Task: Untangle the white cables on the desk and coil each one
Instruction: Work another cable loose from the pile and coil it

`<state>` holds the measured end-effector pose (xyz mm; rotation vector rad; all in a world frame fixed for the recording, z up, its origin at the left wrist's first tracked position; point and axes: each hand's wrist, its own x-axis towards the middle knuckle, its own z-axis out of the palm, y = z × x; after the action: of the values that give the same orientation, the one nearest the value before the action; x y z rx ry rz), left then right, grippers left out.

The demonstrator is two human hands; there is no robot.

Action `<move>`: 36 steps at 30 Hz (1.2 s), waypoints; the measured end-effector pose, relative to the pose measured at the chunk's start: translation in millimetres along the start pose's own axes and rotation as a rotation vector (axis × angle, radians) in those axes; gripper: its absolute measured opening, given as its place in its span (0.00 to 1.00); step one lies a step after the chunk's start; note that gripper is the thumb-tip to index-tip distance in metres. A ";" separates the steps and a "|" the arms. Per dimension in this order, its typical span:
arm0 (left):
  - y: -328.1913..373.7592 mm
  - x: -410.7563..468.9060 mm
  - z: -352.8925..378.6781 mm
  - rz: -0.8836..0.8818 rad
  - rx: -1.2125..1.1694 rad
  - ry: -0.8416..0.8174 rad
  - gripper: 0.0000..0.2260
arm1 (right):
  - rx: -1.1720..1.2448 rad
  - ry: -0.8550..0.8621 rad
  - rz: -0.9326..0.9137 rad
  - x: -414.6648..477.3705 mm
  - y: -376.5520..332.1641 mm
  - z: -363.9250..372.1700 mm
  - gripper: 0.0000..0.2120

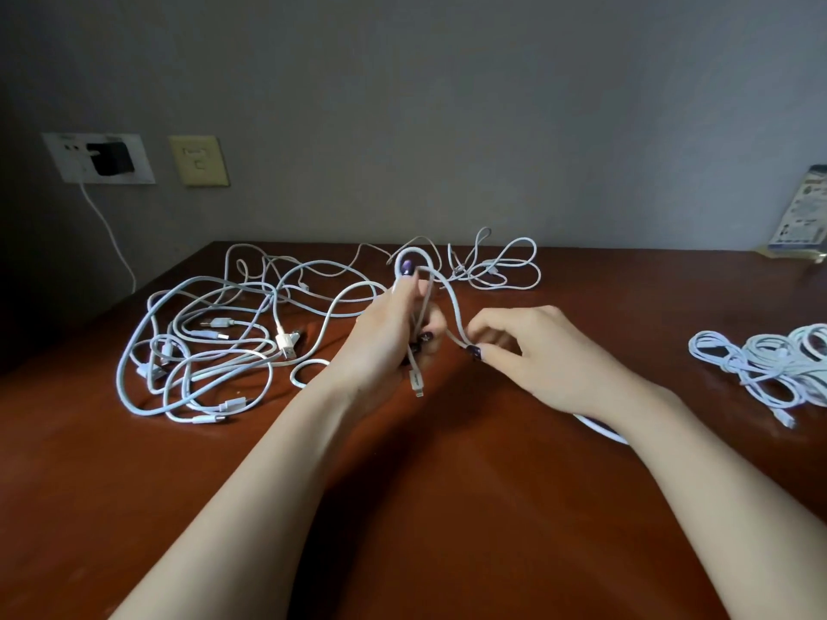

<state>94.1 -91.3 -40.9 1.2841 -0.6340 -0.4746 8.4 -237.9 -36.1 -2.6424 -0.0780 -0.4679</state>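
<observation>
Fingers (402, 288) of the left hand (385, 337) grip a looped white cable (453, 306); the right hand (537, 355) pinches its free length above the worktop (447, 507), near the tangled cables (215, 326).

Glossy reddish-brown wood desk (447, 507); smooth white plastic cables (215, 351); matt grey wall (447, 105).

printed packet (803, 208) at far right, print too blurred to read, no other text
</observation>
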 end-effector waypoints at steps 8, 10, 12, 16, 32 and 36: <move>-3.0 -5.5 3.6 0.060 0.183 -0.179 0.16 | 0.063 -0.018 0.035 -0.5 0.6 -2.8 0.09; -2.9 -5.9 2.6 0.110 0.217 -0.201 0.13 | 0.054 -0.013 0.043 -0.3 1.1 -1.0 0.05; -2.6 -5.2 0.3 0.150 0.203 -0.188 0.12 | 0.084 0.009 0.030 0.1 0.0 0.4 0.04; -2.8 1.0 -8.4 0.204 0.118 0.004 0.11 | 0.078 0.055 -0.001 0.4 -1.1 1.2 0.10; 1.2 1.2 -15.1 0.231 0.117 0.273 0.11 | -0.104 0.094 -0.054 -0.2 -0.9 1.6 0.08; 0.4 3.7 -23.8 0.217 0.126 0.353 0.12 | 0.276 0.432 -0.008 3.8 -1.2 -5.6 0.09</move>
<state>112.8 -76.3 -43.6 1.3589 -0.5027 -0.0257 10.0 -239.4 -29.6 -2.2218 -0.0155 -0.9460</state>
